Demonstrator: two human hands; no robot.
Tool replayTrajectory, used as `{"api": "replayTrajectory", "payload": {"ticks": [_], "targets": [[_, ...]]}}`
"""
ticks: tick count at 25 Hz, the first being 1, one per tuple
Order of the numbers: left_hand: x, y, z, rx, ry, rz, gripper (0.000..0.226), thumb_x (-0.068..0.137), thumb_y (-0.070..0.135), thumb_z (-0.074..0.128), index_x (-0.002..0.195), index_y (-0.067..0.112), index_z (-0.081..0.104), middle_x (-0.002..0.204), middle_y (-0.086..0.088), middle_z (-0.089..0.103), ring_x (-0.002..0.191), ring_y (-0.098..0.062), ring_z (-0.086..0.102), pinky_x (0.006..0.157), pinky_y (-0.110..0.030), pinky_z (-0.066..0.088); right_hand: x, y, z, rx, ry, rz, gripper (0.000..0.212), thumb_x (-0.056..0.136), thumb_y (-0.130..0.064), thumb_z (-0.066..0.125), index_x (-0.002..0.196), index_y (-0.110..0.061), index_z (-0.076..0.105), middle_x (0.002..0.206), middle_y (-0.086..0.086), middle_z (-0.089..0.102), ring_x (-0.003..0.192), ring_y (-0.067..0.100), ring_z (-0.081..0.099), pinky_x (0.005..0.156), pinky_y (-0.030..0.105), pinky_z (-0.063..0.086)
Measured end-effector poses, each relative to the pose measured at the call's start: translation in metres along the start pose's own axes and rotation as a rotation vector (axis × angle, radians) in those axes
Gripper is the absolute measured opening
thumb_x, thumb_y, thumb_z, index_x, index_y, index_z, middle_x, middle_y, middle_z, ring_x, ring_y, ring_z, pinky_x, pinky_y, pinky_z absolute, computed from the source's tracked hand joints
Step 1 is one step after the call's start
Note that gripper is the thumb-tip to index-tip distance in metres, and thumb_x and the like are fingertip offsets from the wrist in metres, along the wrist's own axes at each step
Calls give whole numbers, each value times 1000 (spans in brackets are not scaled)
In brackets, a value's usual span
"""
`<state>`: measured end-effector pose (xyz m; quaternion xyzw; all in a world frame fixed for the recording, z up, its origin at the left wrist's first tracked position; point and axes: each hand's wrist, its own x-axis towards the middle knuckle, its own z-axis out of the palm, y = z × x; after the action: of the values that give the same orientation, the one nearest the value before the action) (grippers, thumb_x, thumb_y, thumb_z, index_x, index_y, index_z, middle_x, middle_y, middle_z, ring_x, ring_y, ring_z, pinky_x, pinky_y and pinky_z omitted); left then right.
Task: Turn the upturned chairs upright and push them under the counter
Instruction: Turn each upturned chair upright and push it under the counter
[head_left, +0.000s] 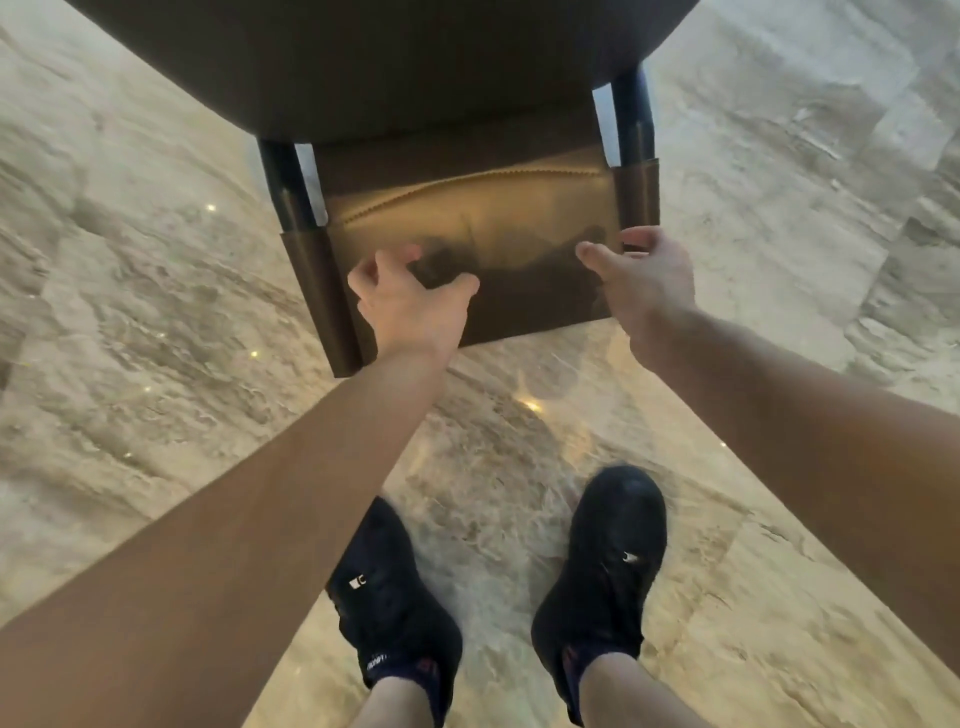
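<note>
While I look straight down from the head camera, the brown leather-upholstered chair with dark metal posts (467, 208) fills the upper middle of the view, its backrest panel nearest me and its dark rounded seat beyond, standing on the glossy beige marble floor (156, 312). My left hand (410, 306) lies at the lower left of the backrest, its grip spread, fingers loosely curved and thumb extended against the panel. My right hand (644, 280) is at the panel's right edge, thumb on the front face and fingers curled round the edge, pinching it. Two black shoes (608, 561) stand on the floor below, near the chair.
</note>
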<state>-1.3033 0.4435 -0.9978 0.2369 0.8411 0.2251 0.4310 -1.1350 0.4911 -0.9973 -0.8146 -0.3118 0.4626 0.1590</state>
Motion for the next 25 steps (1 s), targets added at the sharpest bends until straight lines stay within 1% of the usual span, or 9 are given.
{"api": "replayTrajectory", "payload": {"ticks": [3,7,10,13,16,19,22,24,25], "targets": [[25,-15,13,77,46,36,55,83,35,75,130,25,48,146,0,27,132,-25,34,90,-26,31,43,1,18,-42,94,-82,52,84,-37,75,129,-27,52,119,-3,57,102,14,59,81,24,54],[51,-28,23,114,48,147,53,83,36,76,128,29,49,146,2,26,134,-23,29,109,-35,32,85,7,37,-175,267,-160,49,79,-42,77,118,-26,51,122,4,51,113,23,53,93,38,53],[67,-32,24,188,88,193,54,85,37,73,131,30,47,150,0,22,140,-26,22,118,-47,25,102,10,47,-303,418,-177,63,77,-43,76,125,-17,44,131,11,42,124,29,42,100,45,45],[83,-38,17,253,170,312,61,84,33,73,135,30,41,156,-2,16,145,-28,15,120,-48,15,110,11,51,-347,474,-198,67,77,-39,72,129,-14,37,134,14,39,128,33,38,101,48,38],[103,-46,-1,254,312,339,77,80,18,73,144,25,30,157,-8,16,142,-35,20,115,-53,19,116,8,48,-354,470,-225,70,80,-39,70,133,-13,33,137,16,37,131,35,35,104,50,35],[117,-55,-20,255,357,258,85,81,15,74,147,23,23,153,-12,22,138,-38,25,111,-53,27,119,2,35,-356,413,-107,74,82,-43,70,137,-10,33,141,19,37,133,37,34,106,50,33],[120,-70,-25,122,283,107,87,85,17,74,151,23,17,150,-15,30,138,-37,32,112,-50,30,117,11,27,-372,297,-50,69,84,-43,68,137,-7,40,137,20,45,131,38,39,110,49,33],[119,-85,-23,95,221,63,88,88,20,71,151,27,11,146,-15,38,132,-37,42,109,-52,37,118,23,26,-347,267,-67,62,85,-42,67,132,-9,45,131,18,50,126,37,44,108,50,37],[118,-92,-22,69,209,52,83,88,22,70,150,26,15,142,-15,44,129,-36,47,107,-53,41,118,28,26,-324,248,-62,59,85,-44,66,130,-9,47,127,18,52,121,37,48,104,51,41]]}}
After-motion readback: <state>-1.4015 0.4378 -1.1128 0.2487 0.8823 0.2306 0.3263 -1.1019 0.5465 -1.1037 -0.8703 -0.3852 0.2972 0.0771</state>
